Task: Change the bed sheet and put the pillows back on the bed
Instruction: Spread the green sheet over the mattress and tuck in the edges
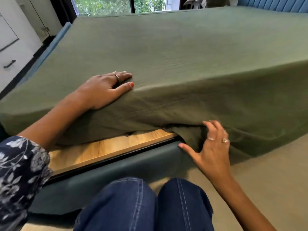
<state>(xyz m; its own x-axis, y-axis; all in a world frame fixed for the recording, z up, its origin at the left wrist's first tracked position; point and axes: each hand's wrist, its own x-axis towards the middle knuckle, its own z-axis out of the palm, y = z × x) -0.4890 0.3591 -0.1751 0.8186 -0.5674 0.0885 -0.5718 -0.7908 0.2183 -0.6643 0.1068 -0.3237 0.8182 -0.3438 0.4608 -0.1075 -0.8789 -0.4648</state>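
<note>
Four fingers and the thumb of the left hand lie straight and flat, slightly spread, pressing down on the top of the green bed sheet at the near edge of the mattress. The right hand works lower, at the side of the mattress: its fingers are curled into a bunched fold of the sheet where the cloth hangs over the edge, while the thumb points out to the left, just above the padded bed frame. Whether the fingers fully pinch the fold or only hook it cannot be told. Rings show on both hands. The sheet covers the whole top of the mattress, smooth across the far part and creased near the hands; its near edge hangs loose down the side and onto the floor at the right. To the left of the right hand, the sheet is lifted clear of a wooden base board, which is exposed between the mattress and the dark frame rail. The left forearm comes from a floral sleeve. Two knees in blue jeans sit against the frame. Beyond the bed stand a window, white cabinets and a blue headboard.
</note>
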